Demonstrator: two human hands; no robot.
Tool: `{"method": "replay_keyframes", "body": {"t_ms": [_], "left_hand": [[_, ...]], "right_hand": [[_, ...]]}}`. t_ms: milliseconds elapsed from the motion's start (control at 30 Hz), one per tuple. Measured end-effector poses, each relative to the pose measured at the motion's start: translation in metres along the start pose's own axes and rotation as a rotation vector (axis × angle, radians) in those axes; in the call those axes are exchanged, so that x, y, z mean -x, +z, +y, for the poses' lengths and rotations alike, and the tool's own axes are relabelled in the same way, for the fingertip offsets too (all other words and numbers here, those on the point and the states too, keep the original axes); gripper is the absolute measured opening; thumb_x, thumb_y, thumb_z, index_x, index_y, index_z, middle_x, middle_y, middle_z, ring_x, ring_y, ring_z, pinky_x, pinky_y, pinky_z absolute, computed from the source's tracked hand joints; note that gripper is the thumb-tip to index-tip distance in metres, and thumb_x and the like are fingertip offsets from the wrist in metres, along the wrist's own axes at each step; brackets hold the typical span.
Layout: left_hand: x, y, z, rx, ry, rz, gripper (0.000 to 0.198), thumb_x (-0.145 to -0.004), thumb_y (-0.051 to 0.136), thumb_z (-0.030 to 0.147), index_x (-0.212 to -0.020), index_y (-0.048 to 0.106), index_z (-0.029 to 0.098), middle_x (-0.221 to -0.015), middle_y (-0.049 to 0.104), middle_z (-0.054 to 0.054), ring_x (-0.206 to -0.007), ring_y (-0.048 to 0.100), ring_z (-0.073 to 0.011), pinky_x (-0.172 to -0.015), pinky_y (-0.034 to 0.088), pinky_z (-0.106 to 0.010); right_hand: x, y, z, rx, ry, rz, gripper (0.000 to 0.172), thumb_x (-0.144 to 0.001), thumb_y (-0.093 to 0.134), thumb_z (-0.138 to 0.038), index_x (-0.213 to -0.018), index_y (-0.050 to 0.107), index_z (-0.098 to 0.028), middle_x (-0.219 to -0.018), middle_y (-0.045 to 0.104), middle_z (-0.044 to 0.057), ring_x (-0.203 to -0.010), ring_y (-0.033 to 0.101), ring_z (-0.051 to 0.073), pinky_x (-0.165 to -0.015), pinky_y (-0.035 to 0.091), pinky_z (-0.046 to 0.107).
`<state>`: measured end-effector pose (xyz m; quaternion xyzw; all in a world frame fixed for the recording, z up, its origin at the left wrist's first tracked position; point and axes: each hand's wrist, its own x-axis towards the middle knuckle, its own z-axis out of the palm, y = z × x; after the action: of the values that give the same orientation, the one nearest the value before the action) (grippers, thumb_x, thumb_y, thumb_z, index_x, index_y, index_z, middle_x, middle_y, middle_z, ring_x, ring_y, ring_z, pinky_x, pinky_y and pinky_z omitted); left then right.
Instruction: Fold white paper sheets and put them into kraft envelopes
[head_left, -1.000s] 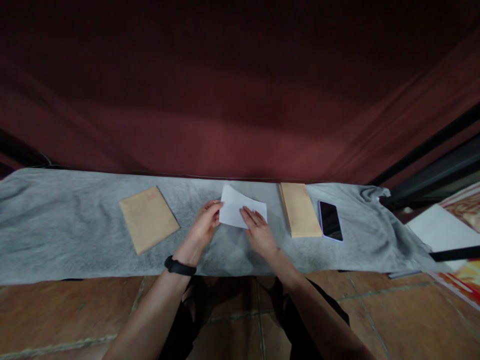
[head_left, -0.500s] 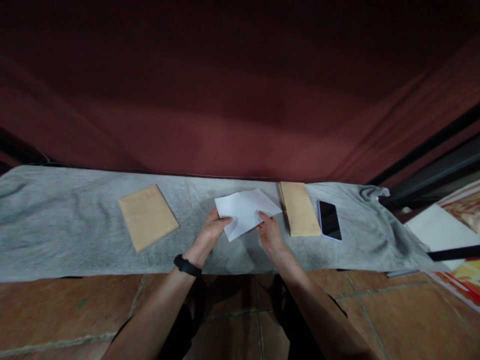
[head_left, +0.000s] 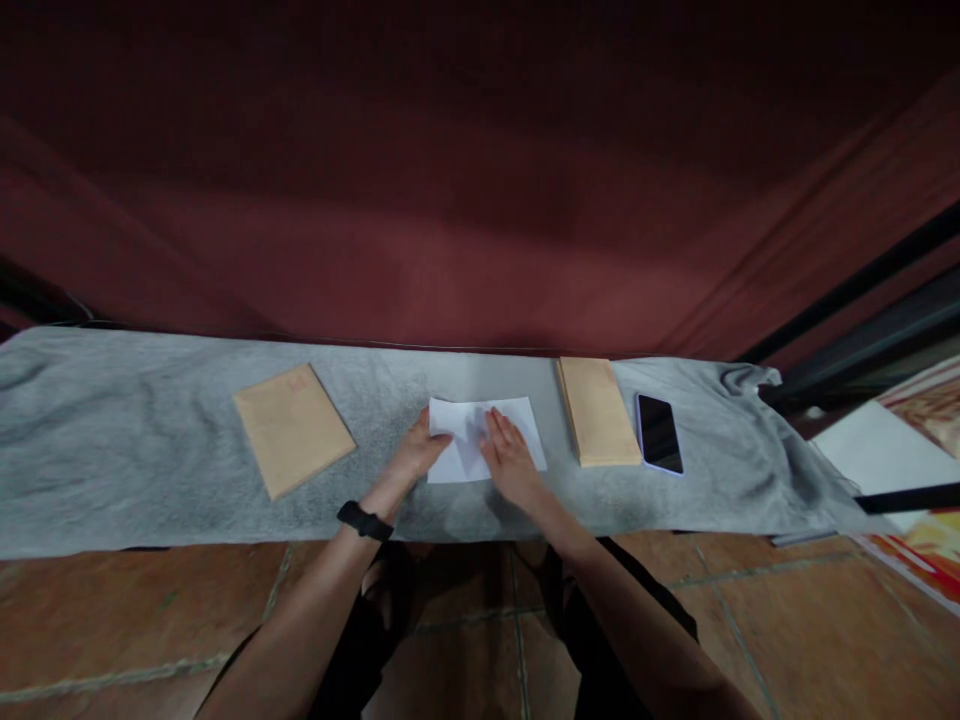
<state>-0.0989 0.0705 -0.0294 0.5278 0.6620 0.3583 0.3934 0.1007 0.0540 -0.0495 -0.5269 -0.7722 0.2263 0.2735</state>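
A white sheet of paper (head_left: 529, 425), creased across its middle, lies in front of me on the grey cloth. My left hand (head_left: 420, 447) grips its left edge, thumb on top and the other fingers behind it. With fingers stretched out, my right hand (head_left: 508, 458) lies flat on the paper, right of the crease. To the left is a brown envelope or stack of envelopes (head_left: 295, 430) with a faint reddish mark at its top corner. A stack of brown envelopes (head_left: 600, 412) sits to the right of the paper.
A phone (head_left: 660, 433) with a dark screen lies right of the envelope stack. The grey cloth (head_left: 150, 450) covers a long narrow surface against a dark red fabric wall (head_left: 465, 250). Printed boards (head_left: 885, 455) and black bars stand at the right. Tiled floor (head_left: 480, 660) shows below.
The paper has turned straighter and come down flatter on the cloth. My right hand has let go of its right edge and moved left onto its face.
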Motion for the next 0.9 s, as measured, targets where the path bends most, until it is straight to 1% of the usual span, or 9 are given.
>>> {"method": "replay_keyframes", "body": {"t_ms": [100, 233, 300, 367, 433, 500, 600, 700, 900], "left_hand": [[0.005, 0.0, 0.001, -0.104, 0.011, 0.044, 0.069, -0.071, 0.064, 0.016, -0.139, 0.053, 0.016, -0.113, 0.073, -0.011, -0.109, 0.068, -0.0313, -0.099, 0.051, -0.041], [0.018, 0.001, 0.014, -0.332, 0.012, 0.154, 0.079, -0.081, 0.061, 0.017, -0.155, 0.034, 0.011, -0.118, 0.07, -0.02, -0.116, 0.065, -0.0398, -0.104, 0.046, -0.053], [0.024, 0.008, 0.02, -0.481, 0.108, 0.229, 0.072, -0.088, 0.053, 0.02, -0.156, 0.03, 0.011, -0.135, 0.06, -0.025, -0.131, 0.055, -0.0411, -0.111, 0.039, -0.057], [0.028, 0.022, 0.022, -0.581, 0.258, 0.26, 0.063, -0.095, 0.044, 0.024, -0.155, 0.032, 0.011, -0.154, 0.044, -0.023, -0.147, 0.036, -0.0378, -0.119, 0.028, -0.056], [0.03, 0.04, 0.021, -0.608, 0.379, 0.142, 0.057, -0.099, 0.037, 0.029, -0.154, 0.036, 0.012, -0.162, 0.034, -0.018, -0.153, 0.023, -0.0317, -0.124, 0.02, -0.052], [0.03, 0.057, 0.016, -0.612, 0.411, -0.017, 0.058, -0.101, 0.034, 0.036, -0.154, 0.036, 0.013, -0.162, 0.035, -0.015, -0.153, 0.025, -0.0276, -0.125, 0.019, -0.049], [0.03, 0.07, 0.008, -0.652, 0.399, -0.04, 0.065, -0.102, 0.031, 0.045, -0.155, 0.033, 0.009, -0.162, 0.033, -0.017, -0.154, 0.024, -0.0273, -0.126, 0.015, -0.049], [0.028, 0.067, -0.001, -0.705, 0.408, 0.018, 0.069, -0.101, 0.032, 0.049, -0.156, 0.032, 0.007, -0.163, 0.032, -0.018, -0.154, 0.021, -0.0269, -0.127, 0.013, -0.046], [0.027, 0.047, -0.014, -0.8, 0.374, 0.109, 0.069, -0.102, 0.03, 0.048, -0.156, 0.032, 0.006, -0.163, 0.03, -0.018, -0.154, 0.021, -0.027, -0.126, 0.016, -0.045]], "right_hand": [[0.005, 0.014, -0.011, 0.255, -0.051, -0.117, 0.057, -0.106, 0.033, -0.04, -0.156, 0.036, -0.013, -0.164, 0.03, 0.011, -0.153, 0.025, 0.024, -0.127, 0.015, 0.048], [0.002, 0.013, -0.007, 0.332, -0.003, -0.072, 0.055, -0.107, 0.032, -0.037, -0.156, 0.035, -0.012, -0.164, 0.029, 0.011, -0.153, 0.027, 0.023, -0.127, 0.017, 0.044], [-0.002, 0.009, -0.002, 0.338, 0.031, -0.04, 0.054, -0.107, 0.031, -0.036, -0.155, 0.037, -0.012, -0.163, 0.03, 0.012, -0.152, 0.028, 0.024, -0.126, 0.018, 0.045], [-0.004, 0.008, 0.001, 0.356, 0.039, -0.035, 0.053, -0.107, 0.032, -0.035, -0.156, 0.036, -0.013, -0.163, 0.029, 0.012, -0.152, 0.028, 0.026, -0.126, 0.018, 0.048], [-0.004, 0.008, 0.002, 0.379, -0.002, -0.065, 0.053, -0.106, 0.033, -0.03, -0.157, 0.034, -0.014, -0.164, 0.029, 0.011, -0.153, 0.026, 0.027, -0.126, 0.016, 0.049], [-0.003, 0.01, 0.002, 0.402, -0.054, -0.094, 0.055, -0.104, 0.035, -0.024, -0.158, 0.031, -0.015, -0.164, 0.027, 0.01, -0.153, 0.025, 0.025, -0.126, 0.016, 0.049], [-0.003, 0.013, 0.005, 0.43, -0.063, -0.084, 0.057, -0.102, 0.036, -0.022, -0.158, 0.03, -0.013, -0.165, 0.026, 0.011, -0.154, 0.024, 0.025, -0.126, 0.017, 0.048], [-0.005, 0.011, 0.012, 0.428, -0.037, -0.03, 0.054, -0.104, 0.032, -0.025, -0.157, 0.033, -0.012, -0.164, 0.028, 0.012, -0.153, 0.025, 0.026, -0.125, 0.02, 0.049], [-0.003, 0.002, 0.031, 0.374, 0.009, 0.09, 0.056, -0.105, 0.032, -0.035, -0.155, 0.035, -0.009, -0.16, 0.036, 0.017, -0.15, 0.033, 0.028, -0.122, 0.025, 0.053]]}}
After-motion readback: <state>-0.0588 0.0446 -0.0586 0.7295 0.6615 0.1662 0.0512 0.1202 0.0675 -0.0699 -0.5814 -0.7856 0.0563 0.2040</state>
